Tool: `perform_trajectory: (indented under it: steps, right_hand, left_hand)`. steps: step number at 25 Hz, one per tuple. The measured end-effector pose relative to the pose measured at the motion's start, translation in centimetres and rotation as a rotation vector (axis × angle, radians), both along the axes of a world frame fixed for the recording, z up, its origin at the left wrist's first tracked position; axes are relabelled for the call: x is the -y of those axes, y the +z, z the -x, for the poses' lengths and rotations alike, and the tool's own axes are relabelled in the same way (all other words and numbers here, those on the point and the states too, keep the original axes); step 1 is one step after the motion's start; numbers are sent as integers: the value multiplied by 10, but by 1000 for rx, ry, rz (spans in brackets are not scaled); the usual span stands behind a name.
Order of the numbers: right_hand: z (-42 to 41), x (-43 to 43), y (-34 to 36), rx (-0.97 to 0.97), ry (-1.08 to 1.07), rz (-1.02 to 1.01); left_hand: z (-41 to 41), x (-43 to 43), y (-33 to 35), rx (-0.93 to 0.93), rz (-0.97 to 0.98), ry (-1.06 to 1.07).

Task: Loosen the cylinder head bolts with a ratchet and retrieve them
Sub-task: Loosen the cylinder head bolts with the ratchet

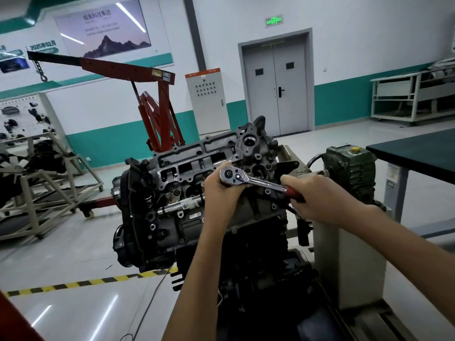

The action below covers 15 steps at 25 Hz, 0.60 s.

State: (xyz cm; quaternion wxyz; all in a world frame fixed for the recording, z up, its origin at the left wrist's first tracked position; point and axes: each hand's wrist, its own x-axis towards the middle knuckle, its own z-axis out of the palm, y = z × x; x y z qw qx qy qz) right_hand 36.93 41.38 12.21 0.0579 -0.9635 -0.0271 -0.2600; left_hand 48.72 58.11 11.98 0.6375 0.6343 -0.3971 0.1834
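While the left hand (220, 193) curls its fingers (236, 191) round the ratchet (246, 179) head, the right hand (317, 196) grips the red handle — a wall sign (43, 45) reads "2025年02月".

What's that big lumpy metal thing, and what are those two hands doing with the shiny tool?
This picture comes from a camera worn on a person's head, so you see their own two arms reaching out. The big grey lump is a car engine, held up on a stand in a workshop. The shiny tool is a ratchet, which turns bolts. The left hand cups its round head, steadying it on top of the engine. The right hand grips its red handle, ready to swing it. Another shiny metal bar lies on the engine, further left. The red crane behind is for lifting engines.
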Motion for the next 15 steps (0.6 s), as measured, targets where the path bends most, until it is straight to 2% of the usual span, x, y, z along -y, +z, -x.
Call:
perform_trajectory:
  steps: [2, 6, 8, 11, 15]
  right_hand:
    - [0, -10, -15, 57, 7, -103]
    - [0, -89, -76, 165, 17, -699]
    - [-9, -124, -87, 160, 43, -887]
    - [-5, -114, -81, 128, 70, -772]
    - [3, -21, -24, -23, 66, -248]
  left_hand:
    - [1, -2, -1, 17, -6, 24]
    - [10, 6, -9, 85, 15, 115]
    - [8, 8, -10, 53, 63, 85]
    - [4, 10, -7, -28, 111, 85]
    - [0, 10, 0, -41, 46, 91]
